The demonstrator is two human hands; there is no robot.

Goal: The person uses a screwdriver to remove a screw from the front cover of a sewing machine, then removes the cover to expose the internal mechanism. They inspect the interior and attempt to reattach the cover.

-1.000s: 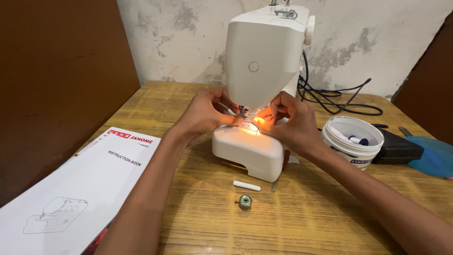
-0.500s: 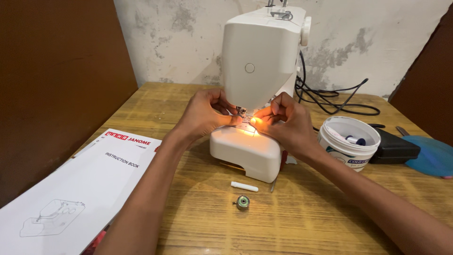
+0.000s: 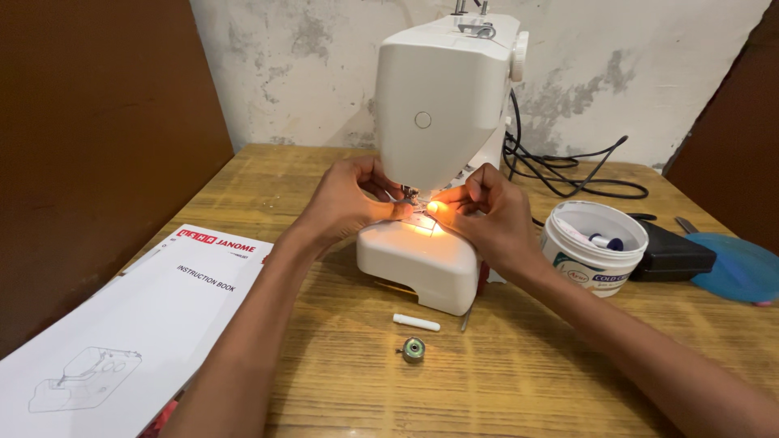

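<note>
Both hands met under the white sewing machine, close to its lit needle area for fine work. The left hand and right hand had fingertips pinched together, though on what I could not tell. A metal bobbin lay on the worktop.

Both bare forearms are extended forward from the lower edge of the view, converging toward the middle. The left forearm is angled up and rightward; the right forearm is angled up and leftward, reaching in from the lower right corner. The left hand is held knuckles up, wrist slightly bent, fingers curled inward with the fingertips pinched close together and pointed right. The right hand is held opposite, back turned to the camera, fingers curled and drawn together, thumb and forefinger pointed left. The two sets of fingertips are brought nearly together, just apart. Whether anything is pinched in either grip cannot be told.
</note>
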